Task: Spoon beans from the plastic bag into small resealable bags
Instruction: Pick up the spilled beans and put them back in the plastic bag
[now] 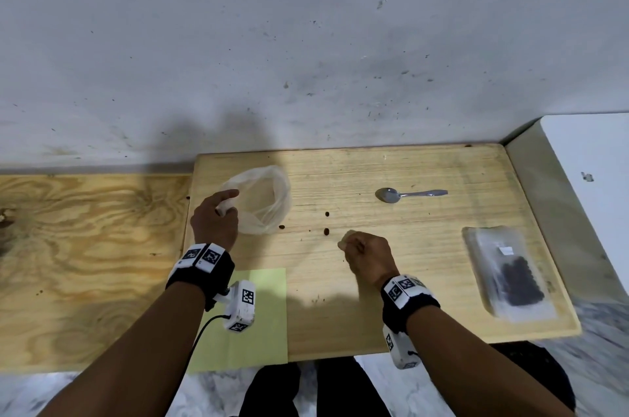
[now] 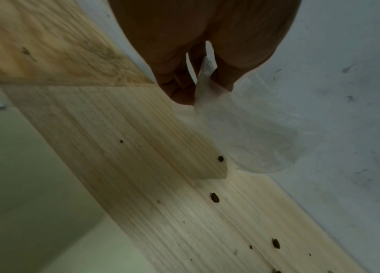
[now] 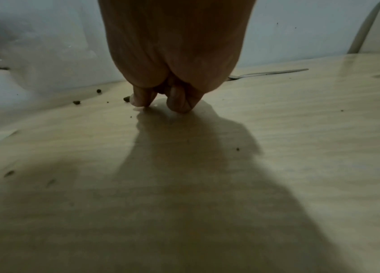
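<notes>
Beans [image 1: 520, 284] sit dark and heaped inside a small resealable bag [image 1: 507, 272] that lies flat at the right side of the pale wooden board [image 1: 408, 280], toward its near edge. A few loose beans [image 1: 327, 231] lie scattered on the bare wood around the middle of the board, and one more rests right beside the plastic bag [image 1: 263, 204].

That thin, cloudy plastic bag is at the far left of the board, slack and seemingly emptied, its mouth open in a loose ring. The left hand [image 1: 214, 219] pinches a gathered bit of its edge between thumb and curled fingers [image 2: 181, 86], and the film hangs down from the grip in the left wrist view.

The right hand [image 1: 366, 255] is over the middle of the board, just near the loose beans, fingers curled in tight with the fingertips [image 3: 142, 100] down on the wood. Whether anything is caught between them I cannot tell.

A metal spoon [image 1: 410, 194] lies by itself farther back, right of centre, bowl to the left and handle pointing right, well apart from both hands. A pale green sheet [image 1: 269, 314] lies at the board's near left corner, partly under the left wrist. Behind it all stands a scuffed grey wall [image 1: 306, 42].
</notes>
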